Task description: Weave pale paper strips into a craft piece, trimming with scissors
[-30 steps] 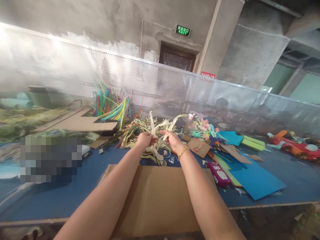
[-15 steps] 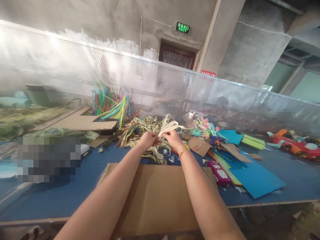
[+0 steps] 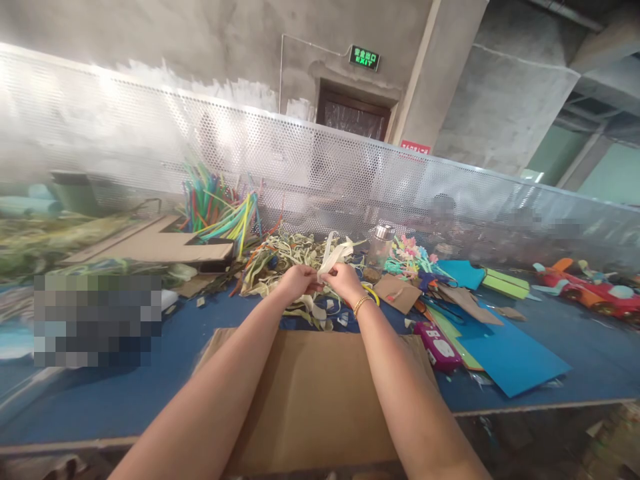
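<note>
Pale, flat dried leaf strips [image 3: 335, 252] stick up from between my two hands, which meet over the table. My left hand [image 3: 301, 281] is closed with its fingertips pinching the lower end of the strips. My right hand [image 3: 343, 280], with a gold bracelet at the wrist, pinches the same strips close beside it. Right behind and under the hands lies a loose pile of similar greenish dried strips [image 3: 280, 257]. A sheet of brown cardboard [image 3: 320, 393] lies below my forearms at the table's front.
Coloured pipe cleaners [image 3: 210, 207] stand at the back left near cut cardboard [image 3: 150, 245]. A glass bottle [image 3: 381, 247], paper flowers [image 3: 410, 253], a purple box [image 3: 437, 345] and blue sheets [image 3: 510, 353] are on the right. A perforated metal screen [image 3: 240, 140] runs behind.
The strips have shifted: the long end that stretched right over my right hand is now drawn in, and they stand more upright. Both hands stay nearly in place.
</note>
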A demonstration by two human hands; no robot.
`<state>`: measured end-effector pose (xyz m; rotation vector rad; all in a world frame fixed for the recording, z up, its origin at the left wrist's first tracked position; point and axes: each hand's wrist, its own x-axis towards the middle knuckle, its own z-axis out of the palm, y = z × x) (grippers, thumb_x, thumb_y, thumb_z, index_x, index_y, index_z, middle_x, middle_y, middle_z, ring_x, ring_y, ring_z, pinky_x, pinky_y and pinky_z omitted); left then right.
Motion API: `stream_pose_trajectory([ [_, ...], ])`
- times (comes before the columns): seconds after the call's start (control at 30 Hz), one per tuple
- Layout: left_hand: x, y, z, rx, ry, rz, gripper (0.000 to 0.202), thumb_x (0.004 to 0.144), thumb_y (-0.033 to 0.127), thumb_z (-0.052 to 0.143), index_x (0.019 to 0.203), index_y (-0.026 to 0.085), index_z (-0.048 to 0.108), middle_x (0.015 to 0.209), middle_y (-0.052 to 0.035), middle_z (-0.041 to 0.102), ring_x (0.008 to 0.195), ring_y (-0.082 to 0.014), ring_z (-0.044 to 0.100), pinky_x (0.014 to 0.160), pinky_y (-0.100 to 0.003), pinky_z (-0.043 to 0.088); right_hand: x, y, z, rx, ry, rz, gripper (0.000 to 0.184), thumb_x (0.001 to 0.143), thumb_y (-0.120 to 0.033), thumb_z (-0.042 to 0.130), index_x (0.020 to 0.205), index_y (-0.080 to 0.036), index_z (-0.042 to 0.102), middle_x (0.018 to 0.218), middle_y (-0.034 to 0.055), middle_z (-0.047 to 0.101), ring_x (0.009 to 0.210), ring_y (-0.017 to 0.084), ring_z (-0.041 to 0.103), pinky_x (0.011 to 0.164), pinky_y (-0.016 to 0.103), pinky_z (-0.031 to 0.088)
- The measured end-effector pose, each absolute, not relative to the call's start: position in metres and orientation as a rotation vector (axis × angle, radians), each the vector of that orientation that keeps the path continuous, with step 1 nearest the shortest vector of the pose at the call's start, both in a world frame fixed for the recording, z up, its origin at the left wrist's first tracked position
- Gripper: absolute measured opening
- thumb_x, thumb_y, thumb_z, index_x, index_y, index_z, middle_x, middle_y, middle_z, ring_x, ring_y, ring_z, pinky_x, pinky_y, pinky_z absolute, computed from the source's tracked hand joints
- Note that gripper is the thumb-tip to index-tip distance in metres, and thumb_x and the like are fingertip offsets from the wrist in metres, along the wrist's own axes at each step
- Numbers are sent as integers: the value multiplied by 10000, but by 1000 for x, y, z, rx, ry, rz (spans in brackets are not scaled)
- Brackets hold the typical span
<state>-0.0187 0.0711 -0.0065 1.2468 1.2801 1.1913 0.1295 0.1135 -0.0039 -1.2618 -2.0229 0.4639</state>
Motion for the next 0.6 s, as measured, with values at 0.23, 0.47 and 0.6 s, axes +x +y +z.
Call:
stream_pose_trajectory([
  [0.23,-16,67,-1,1213,1236,1205,165,804,299,624,719,159,641,638,-42,697,638,-152,675,586,-211,487,129,112,-4,-1223,-1964,461,125,691,-294,669,631,-189,633,682,40,672,649,153,571,612,255,381],
  [0.47,-19,68,-1,1190,1207,1260,222,670,294,798,694,140,640,672,-59,705,636,-125,660,605,-196,483,123,118,-14,-1168,-1781,760,142,677,-326,652,657,-192,610,676,6,646,628,139,549,613,257,399],
  [0.6,-21,70,-3,1255,1246,1254,123,738,171,715,651,139,634,631,-47,691,571,-98,626,573,-180,467,119,124,-23,-1114,-1612,999,179,702,-355,590,634,-194,554,581,-32,563,522,107,471,514,232,351],
])
